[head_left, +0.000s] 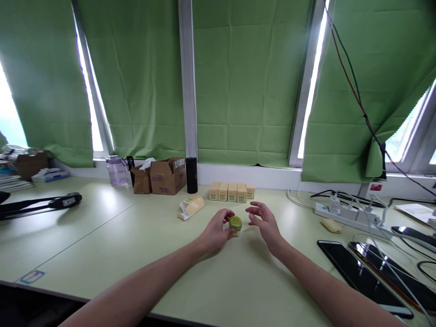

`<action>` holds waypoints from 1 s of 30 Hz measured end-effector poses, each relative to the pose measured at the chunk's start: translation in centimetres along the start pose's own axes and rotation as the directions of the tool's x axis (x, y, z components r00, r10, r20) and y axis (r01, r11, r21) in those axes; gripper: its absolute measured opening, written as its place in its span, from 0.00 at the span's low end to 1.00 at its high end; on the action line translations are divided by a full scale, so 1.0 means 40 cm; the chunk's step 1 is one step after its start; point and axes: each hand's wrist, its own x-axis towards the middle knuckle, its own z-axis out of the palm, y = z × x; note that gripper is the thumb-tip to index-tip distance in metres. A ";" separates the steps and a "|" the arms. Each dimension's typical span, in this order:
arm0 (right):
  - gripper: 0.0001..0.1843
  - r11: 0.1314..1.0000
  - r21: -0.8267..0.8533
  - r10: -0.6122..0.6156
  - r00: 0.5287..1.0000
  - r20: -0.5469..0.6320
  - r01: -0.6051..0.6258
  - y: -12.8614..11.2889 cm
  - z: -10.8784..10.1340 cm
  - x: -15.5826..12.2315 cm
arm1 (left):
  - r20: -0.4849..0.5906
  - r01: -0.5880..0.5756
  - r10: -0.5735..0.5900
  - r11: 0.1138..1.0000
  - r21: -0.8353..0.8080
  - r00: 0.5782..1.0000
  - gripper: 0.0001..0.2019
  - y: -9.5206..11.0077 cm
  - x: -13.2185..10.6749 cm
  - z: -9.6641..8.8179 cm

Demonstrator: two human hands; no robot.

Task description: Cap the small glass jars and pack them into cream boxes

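Note:
My left hand (pixel 218 230) grips a small jar-like item (pixel 235 222) from its left side, with fingers and thumb around it. The item has a glossy green top and a paler, see-through lower part; its exact kind is hard to make out. To the right of it, my right hand (pixel 266 227) hovers with fingers apart, holding nothing. An opened small cardboard box (pixel 191 207) lies on its side beyond my left hand, its flaps spread. Farther back stand several small kraft boxes (pixel 232 192) with green labels, side by side.
Along the back of the table (pixel 112 245) stand a lilac water bottle (pixel 117 170), cardboard cartons (pixel 167 176) and a black cylinder (pixel 191 175). On the right lie a power strip (pixel 350 217) with tangled cables, a tablet (pixel 363 274) and another dark-screened device (pixel 391 268). A black strap (pixel 41 204) lies left.

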 end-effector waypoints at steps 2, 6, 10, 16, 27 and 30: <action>0.24 1.000 -0.004 -0.003 1.000 0.001 0.003 -0.001 0.001 -0.001 | 0.009 0.008 -0.008 1.000 -0.002 1.000 0.19 0.003 -0.002 0.001; 0.24 1.000 -0.021 -0.004 1.000 0.001 0.004 -0.003 0.002 -0.003 | 0.023 0.029 -0.029 1.000 -0.008 0.999 0.18 0.002 -0.008 0.004; 0.24 1.000 -0.028 -0.013 1.000 -0.008 0.013 -0.002 0.002 -0.002 | 0.010 -0.003 0.002 0.998 0.067 1.000 0.25 -0.006 -0.001 -0.012; 0.24 0.998 -0.054 -0.010 1.000 -0.012 0.009 -0.003 0.000 -0.003 | -0.201 0.200 -0.126 0.891 0.407 0.971 0.28 -0.028 0.070 -0.086; 0.23 0.996 -0.088 -0.017 1.000 -0.016 0.015 -0.005 -0.002 -0.005 | -0.319 0.426 -0.283 0.564 0.708 0.904 0.38 -0.069 0.168 -0.257; 0.23 0.996 -0.088 -0.016 1.000 -0.019 0.014 -0.006 0.001 -0.005 | -0.289 0.459 -0.376 0.521 0.720 0.880 0.34 -0.087 0.172 -0.278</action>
